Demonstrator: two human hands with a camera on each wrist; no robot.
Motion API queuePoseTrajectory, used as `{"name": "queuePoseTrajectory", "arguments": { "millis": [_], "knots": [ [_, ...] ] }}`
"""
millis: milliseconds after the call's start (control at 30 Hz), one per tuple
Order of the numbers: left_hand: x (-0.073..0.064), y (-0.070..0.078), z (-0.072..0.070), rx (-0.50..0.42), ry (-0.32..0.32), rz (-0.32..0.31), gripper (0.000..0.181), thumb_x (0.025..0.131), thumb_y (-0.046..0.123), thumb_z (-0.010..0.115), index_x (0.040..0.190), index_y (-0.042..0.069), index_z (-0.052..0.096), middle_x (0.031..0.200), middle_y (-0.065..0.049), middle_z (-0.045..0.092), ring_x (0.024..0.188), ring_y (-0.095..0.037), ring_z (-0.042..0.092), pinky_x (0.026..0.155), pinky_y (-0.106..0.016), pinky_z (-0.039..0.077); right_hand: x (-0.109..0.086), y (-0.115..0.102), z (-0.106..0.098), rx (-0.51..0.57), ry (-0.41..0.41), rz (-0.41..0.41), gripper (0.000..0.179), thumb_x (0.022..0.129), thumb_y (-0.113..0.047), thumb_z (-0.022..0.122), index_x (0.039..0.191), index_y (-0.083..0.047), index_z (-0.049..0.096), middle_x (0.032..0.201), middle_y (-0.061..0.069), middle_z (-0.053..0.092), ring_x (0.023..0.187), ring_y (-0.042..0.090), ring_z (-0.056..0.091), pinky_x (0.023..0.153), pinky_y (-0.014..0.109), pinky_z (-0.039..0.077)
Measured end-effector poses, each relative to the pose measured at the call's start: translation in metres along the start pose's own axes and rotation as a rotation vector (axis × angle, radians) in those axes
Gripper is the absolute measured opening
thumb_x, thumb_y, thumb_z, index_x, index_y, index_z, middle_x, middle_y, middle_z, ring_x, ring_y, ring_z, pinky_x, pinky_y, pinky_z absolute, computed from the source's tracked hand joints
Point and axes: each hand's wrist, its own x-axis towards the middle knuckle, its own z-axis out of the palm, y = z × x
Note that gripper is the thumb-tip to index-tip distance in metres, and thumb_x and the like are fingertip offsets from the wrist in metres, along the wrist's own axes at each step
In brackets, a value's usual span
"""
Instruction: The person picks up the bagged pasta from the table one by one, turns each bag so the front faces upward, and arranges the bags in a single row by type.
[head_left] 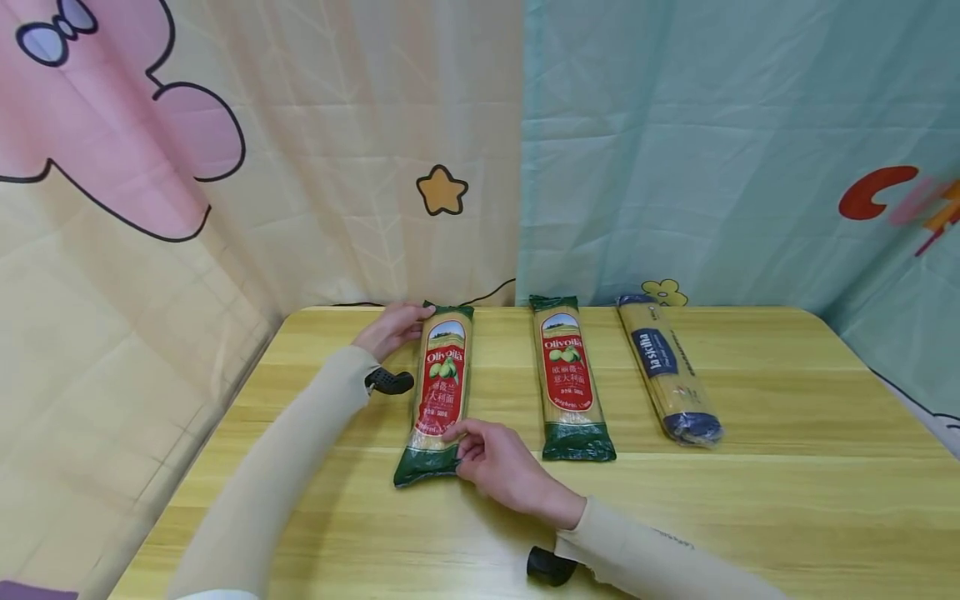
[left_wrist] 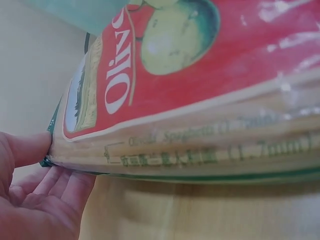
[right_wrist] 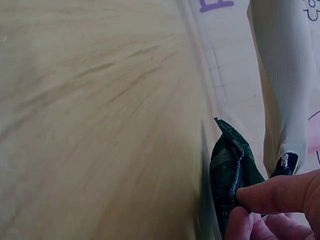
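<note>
A pack of spaghetti (head_left: 444, 367) with a red label and green ends lies on the left part of the table. My left hand (head_left: 393, 327) grips its far end from the left, thumb above and fingers beneath the edge in the left wrist view. At the near end, my right hand (head_left: 501, 465) pinches the pack's green end (right_wrist: 227, 175) between thumb and fingers. A matching spaghetti pack (head_left: 566, 375) lies to the right of it. Farther right, a spaghetti pack with a dark blue label (head_left: 660, 358) rests at a slant.
The wooden table (head_left: 787, 400) is backed by a patterned curtain (head_left: 360, 167) along its far edge. Black wrist-camera mounts (head_left: 551, 567) stick out from both sleeves, close over the table.
</note>
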Motion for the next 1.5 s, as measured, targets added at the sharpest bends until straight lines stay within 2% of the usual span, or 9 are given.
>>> {"name": "queuePoseTrajectory", "arguments": {
  "millis": [100, 200, 400, 500, 700, 833, 1033, 1333, 1500],
  "knots": [
    [0.006, 0.0, 0.005, 0.006, 0.026, 0.0, 0.009, 0.098, 0.008, 0.06, 0.095, -0.001, 0.058, 0.103, -0.012, 0.058, 0.088, -0.019, 0.058, 0.088, -0.031, 0.049, 0.002, 0.002, -0.005, -0.017, 0.014, -0.006, 0.039, 0.08, 0.015, 0.061, 0.111, -0.008, 0.068, 0.086, 0.002, 0.061, 0.074, 0.013, 0.056, 0.066, 0.023, 0.049],
    [0.01, 0.0, 0.008, -0.001, 0.032, 0.001, 0.007, 0.097, 0.005, 0.06, 0.095, -0.001, 0.06, 0.097, -0.01, 0.06, 0.084, -0.018, 0.059, 0.086, -0.031, 0.05, 0.003, 0.004, -0.009, -0.031, 0.032, -0.003, 0.038, 0.081, 0.014, 0.061, 0.112, -0.007, 0.067, 0.085, 0.002, 0.06, 0.073, 0.013, 0.055, 0.064, 0.023, 0.047],
    [0.015, -0.003, 0.012, 0.008, -0.019, -0.006, 0.006, 0.096, -0.002, 0.057, 0.091, -0.001, 0.06, 0.091, -0.008, 0.058, 0.078, -0.015, 0.057, 0.073, -0.025, 0.051, 0.003, 0.005, -0.016, -0.046, 0.051, 0.04, 0.04, 0.082, 0.013, 0.058, 0.114, -0.008, 0.067, 0.086, 0.001, 0.06, 0.073, 0.014, 0.054, 0.062, 0.023, 0.047],
    [0.016, -0.003, 0.013, 0.015, -0.033, 0.001, 0.003, 0.096, -0.003, 0.056, 0.099, -0.003, 0.058, 0.096, -0.009, 0.056, 0.08, -0.015, 0.056, 0.071, -0.024, 0.051, 0.003, 0.005, -0.018, -0.069, 0.059, 0.038, 0.038, 0.083, 0.012, 0.059, 0.114, -0.008, 0.068, 0.086, 0.001, 0.06, 0.073, 0.014, 0.055, 0.063, 0.024, 0.048],
    [0.018, -0.002, 0.017, -0.003, -0.083, 0.015, 0.046, 0.095, -0.008, 0.054, 0.139, -0.007, 0.039, 0.116, -0.016, 0.054, 0.092, -0.019, 0.057, 0.086, -0.028, 0.051, 0.003, 0.005, -0.023, -0.112, 0.08, 0.043, 0.038, 0.083, 0.011, 0.059, 0.115, -0.008, 0.068, 0.087, 0.0, 0.06, 0.072, 0.013, 0.054, 0.061, 0.024, 0.048],
    [0.019, -0.002, 0.021, 0.002, -0.112, 0.013, 0.06, 0.094, -0.011, 0.052, 0.149, -0.004, 0.029, 0.132, -0.023, 0.049, 0.105, -0.025, 0.055, 0.097, -0.034, 0.046, 0.002, 0.006, -0.025, -0.125, 0.089, 0.045, 0.04, 0.082, 0.012, 0.057, 0.115, -0.007, 0.067, 0.087, 0.001, 0.06, 0.07, 0.014, 0.053, 0.059, 0.024, 0.047],
    [0.021, -0.001, 0.027, 0.019, -0.11, 0.005, 0.064, 0.095, -0.009, 0.053, 0.152, 0.0, 0.027, 0.142, -0.025, 0.044, 0.126, -0.035, 0.047, 0.105, -0.04, 0.041, 0.001, 0.009, -0.026, -0.138, 0.105, 0.037, 0.039, 0.082, 0.011, 0.058, 0.115, -0.007, 0.067, 0.086, 0.0, 0.059, 0.071, 0.013, 0.053, 0.06, 0.023, 0.046],
    [0.026, -0.005, 0.028, 0.151, -0.061, 0.001, 0.065, 0.094, -0.001, 0.062, 0.151, 0.001, 0.031, 0.142, -0.021, 0.046, 0.128, -0.034, 0.045, 0.109, -0.04, 0.034, -0.001, 0.013, -0.022, -0.118, 0.113, 0.033, 0.039, 0.081, 0.012, 0.059, 0.115, -0.006, 0.067, 0.085, -0.001, 0.06, 0.073, 0.013, 0.055, 0.065, 0.025, 0.05],
    [0.024, -0.005, 0.028, 0.186, -0.073, 0.047, 0.067, 0.093, -0.002, 0.062, 0.151, -0.001, 0.029, 0.142, -0.023, 0.044, 0.127, -0.033, 0.046, 0.108, -0.04, 0.036, -0.003, 0.014, -0.021, -0.119, 0.125, 0.044, 0.04, 0.081, 0.012, 0.06, 0.116, -0.007, 0.066, 0.087, 0.0, 0.06, 0.074, 0.013, 0.055, 0.066, 0.025, 0.05]
  ]
}}
